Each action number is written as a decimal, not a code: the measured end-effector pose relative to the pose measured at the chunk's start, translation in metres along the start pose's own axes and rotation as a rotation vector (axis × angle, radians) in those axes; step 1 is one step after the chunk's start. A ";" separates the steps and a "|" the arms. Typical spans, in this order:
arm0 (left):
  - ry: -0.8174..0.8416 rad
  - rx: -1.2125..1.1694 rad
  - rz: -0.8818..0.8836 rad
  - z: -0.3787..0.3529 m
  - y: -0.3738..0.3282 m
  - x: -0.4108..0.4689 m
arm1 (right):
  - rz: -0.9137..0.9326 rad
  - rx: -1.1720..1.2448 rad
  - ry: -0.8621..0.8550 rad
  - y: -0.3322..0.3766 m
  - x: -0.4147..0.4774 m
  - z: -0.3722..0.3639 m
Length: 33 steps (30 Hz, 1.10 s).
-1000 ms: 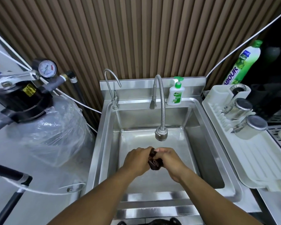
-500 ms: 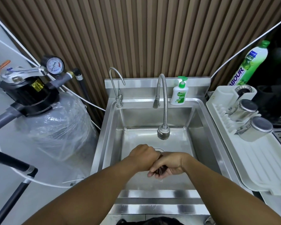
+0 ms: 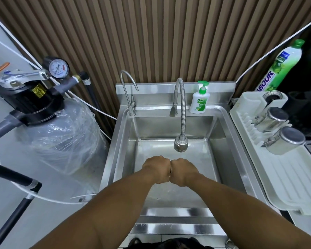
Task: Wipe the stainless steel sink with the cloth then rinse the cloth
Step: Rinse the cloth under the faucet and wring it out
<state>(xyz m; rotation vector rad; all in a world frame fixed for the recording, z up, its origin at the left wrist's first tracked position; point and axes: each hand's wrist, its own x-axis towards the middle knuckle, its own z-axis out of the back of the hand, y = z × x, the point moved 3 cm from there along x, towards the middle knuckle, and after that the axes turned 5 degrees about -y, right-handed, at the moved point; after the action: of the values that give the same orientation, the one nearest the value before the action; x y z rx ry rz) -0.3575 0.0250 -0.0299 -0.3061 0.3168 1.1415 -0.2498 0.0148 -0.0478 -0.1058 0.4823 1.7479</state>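
Left hand and right hand are now curled into tight fists, knuckles touching, over the near half of the sink. The dark cloth, visible between them a second ago, is hidden, likely wrung inside both fists. No water is visible from the faucet. Rinse probably ending.

both bare forearms reach in from the bottom edge and converge, the left forearm from the lower left and the right forearm from the lower right. the left hand and right hand are clenched into fists, backs upward, pressed together knuckle to knuckle. their fingers curl underneath, out of sight, so any hold is hidden.
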 end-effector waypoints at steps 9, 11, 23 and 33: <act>0.021 -0.220 0.088 -0.009 -0.005 0.008 | 0.143 -0.265 -0.176 -0.008 0.002 -0.004; -0.029 -0.192 0.082 -0.012 -0.003 0.006 | 0.118 -0.118 -0.139 -0.011 0.001 -0.004; -0.245 -0.013 -0.168 0.007 -0.016 -0.007 | -0.337 1.442 0.770 -0.041 -0.024 -0.006; -0.101 0.261 -0.259 0.008 -0.023 -0.013 | -0.155 0.828 0.751 -0.018 -0.011 -0.005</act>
<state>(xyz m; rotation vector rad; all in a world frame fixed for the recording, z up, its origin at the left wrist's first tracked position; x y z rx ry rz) -0.3408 0.0090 -0.0155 -0.0556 0.3227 0.8463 -0.2312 0.0057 -0.0536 -0.1988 1.6550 1.1926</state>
